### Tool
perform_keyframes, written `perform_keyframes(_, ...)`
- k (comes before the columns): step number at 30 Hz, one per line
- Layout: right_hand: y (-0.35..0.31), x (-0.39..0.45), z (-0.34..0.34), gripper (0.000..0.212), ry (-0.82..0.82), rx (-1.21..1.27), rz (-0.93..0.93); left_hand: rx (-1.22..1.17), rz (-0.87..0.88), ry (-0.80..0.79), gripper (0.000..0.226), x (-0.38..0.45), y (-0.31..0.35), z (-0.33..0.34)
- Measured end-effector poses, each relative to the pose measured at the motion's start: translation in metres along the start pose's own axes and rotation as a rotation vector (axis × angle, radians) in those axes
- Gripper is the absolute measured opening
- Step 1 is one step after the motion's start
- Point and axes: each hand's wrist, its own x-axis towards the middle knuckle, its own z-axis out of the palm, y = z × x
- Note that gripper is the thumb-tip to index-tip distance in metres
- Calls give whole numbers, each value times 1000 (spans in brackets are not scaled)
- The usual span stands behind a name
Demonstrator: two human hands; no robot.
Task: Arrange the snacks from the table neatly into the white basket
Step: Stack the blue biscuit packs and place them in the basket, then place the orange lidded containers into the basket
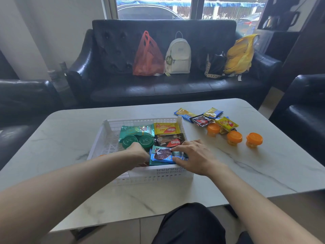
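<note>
Marble-look table [228, 173] fills mid-frame, black leather sofa [123, 85] behind it in the upper half. White basket [158, 175] sits centre frame on the table.

Inside basket: teal pouch [135, 131] at the back left, yellow Nabati pack [166, 128] back right, dark Nabati pack [168, 140] just in front of that, two green-lid cups [138, 140] side by side at the middle.

Blue cookie pack [162, 155] lies at the near right of the basket. Right hand [195, 155] has fingers spread flat along its right end, thumb at the near edge; fingers fairly straight, pressing rather than wrapping. Left hand [139, 152] reaches into the basket at the pack's left end, fingers hidden behind the wrist and pack, so grip can't be told.

Outside basket, right of centre: loose pile of small packets [209, 118], blue, yellow and dark wrappers overlapping. Three orange-lid cups [233, 137] stand just in front of the pile, in a loose row.

On the sofa: red plastic bag [147, 57], white backpack [178, 55], yellow plastic bag [239, 55].
</note>
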Motion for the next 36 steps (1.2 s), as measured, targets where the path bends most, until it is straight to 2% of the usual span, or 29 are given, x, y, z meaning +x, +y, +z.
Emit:
perform_keyframes(5,-1,4,-4,47,-26,29,14,8,8,-41,26,-11,4,-4)
perform_keyframes(14,-1,10,0,41,-7,55,21,119,30,-7,23,-6,0,-6)
perform_keyframes(16,0,11,1,41,15,44,34,219,120,58,19,-8,1,-6)
perform_keyframes(19,3,13,-1,39,35,23,63,451,335,263,22,-13,11,-4)
perform_keyframes(21,4,13,-4,39,45,-5,93,509,451,338,23,-17,20,0)
perform_keyframes(26,12,9,-20,41,99,-84,183,606,670,211,44,-22,42,25)
perform_keyframes(36,65,-20,-49,44,121,-115,375,660,793,140,52,-24,100,79)
